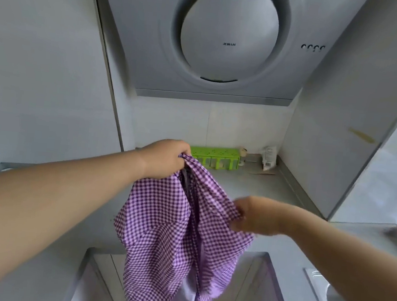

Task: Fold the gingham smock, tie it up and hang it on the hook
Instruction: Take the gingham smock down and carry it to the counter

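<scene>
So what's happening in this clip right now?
A person is holding a purple-and-white gingham smock up in the air in a kitchen, below a grey range hood. The left hand grips the bunched top of the cloth; the right hand pinches an edge lower down. The smock hangs loose, not yet folded or tied, and no hook is visible.
</scene>
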